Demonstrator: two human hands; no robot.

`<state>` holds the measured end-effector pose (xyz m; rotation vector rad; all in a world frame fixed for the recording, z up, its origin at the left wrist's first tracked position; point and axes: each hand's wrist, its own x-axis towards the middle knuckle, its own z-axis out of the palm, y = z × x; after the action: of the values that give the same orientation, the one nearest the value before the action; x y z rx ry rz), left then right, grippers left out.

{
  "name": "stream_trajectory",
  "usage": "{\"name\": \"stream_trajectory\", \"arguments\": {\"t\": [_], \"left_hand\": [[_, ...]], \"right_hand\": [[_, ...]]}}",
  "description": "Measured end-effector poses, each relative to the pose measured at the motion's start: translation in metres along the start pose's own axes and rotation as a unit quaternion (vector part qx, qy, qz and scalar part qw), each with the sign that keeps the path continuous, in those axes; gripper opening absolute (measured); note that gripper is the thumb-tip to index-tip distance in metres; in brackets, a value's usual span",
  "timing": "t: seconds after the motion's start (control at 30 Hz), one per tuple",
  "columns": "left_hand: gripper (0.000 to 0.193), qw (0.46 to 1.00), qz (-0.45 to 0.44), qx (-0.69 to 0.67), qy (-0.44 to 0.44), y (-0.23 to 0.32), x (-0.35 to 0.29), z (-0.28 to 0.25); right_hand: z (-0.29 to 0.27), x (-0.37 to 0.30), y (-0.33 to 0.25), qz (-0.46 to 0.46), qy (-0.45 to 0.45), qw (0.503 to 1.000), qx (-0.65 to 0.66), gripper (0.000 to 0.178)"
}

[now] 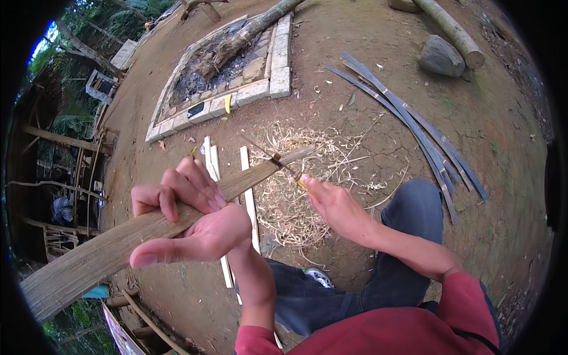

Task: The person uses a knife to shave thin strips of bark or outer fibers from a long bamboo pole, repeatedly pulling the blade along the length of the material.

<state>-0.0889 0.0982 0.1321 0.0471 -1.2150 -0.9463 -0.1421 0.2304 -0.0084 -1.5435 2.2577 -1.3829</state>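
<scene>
A long, flat piece of wood [83, 263] runs from the lower left up toward the middle, narrowing to its far end. My left hand [207, 228] grips it around the middle, fingers curled over the top and thumb stretched along the near side. In my right hand [340, 210] is a knife [289, 170] with a yellowish handle, mostly covered by the fingers. Its thin blade crosses the wood near the narrow end and appears to touch it. Beneath, a heap of pale curled wood shavings [296, 216] lies on the ground.
Pale wooden strips [251, 207] lie beneath my left arm. Long dark strips [423, 130] fan out at the right, near my bent knee. Ahead, a block-edged fire pit [254, 92] holds a log. A dark phone-like object [196, 109] rests on its edge. A boulder [441, 56] sits far right.
</scene>
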Motion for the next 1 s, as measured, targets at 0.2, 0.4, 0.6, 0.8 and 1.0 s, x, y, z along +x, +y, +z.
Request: {"name": "stream_trajectory", "arguments": {"t": [0.2, 0.4, 0.6, 0.8, 1.0], "left_hand": [[0.067, 1.000, 0.009, 0.011, -0.014, 0.001, 0.003, 0.007], [0.066, 0.999, 0.007, 0.037, 0.004, 0.003, 0.004, 0.000], [0.064, 0.999, -0.009, 0.040, 0.013, 0.003, 0.002, 0.005], [0.062, 0.999, 0.008, 0.034, 0.009, 0.001, 0.007, 0.003], [0.061, 0.999, 0.012, 0.043, 0.008, 0.002, 0.006, -0.004]], "right_hand": [[-0.017, 0.007, -0.021, -0.026, 0.048, 0.998, 0.030, 0.041], [-0.008, 0.000, -0.008, 0.041, -0.076, 0.996, 0.020, 0.040], [0.000, -0.009, 0.008, -0.017, -0.016, 0.999, -0.033, 0.041], [-0.018, 0.005, -0.020, -0.041, 0.058, 0.997, 0.012, 0.036], [-0.010, -0.003, -0.008, 0.093, -0.125, 0.988, 0.018, 0.039]]}}
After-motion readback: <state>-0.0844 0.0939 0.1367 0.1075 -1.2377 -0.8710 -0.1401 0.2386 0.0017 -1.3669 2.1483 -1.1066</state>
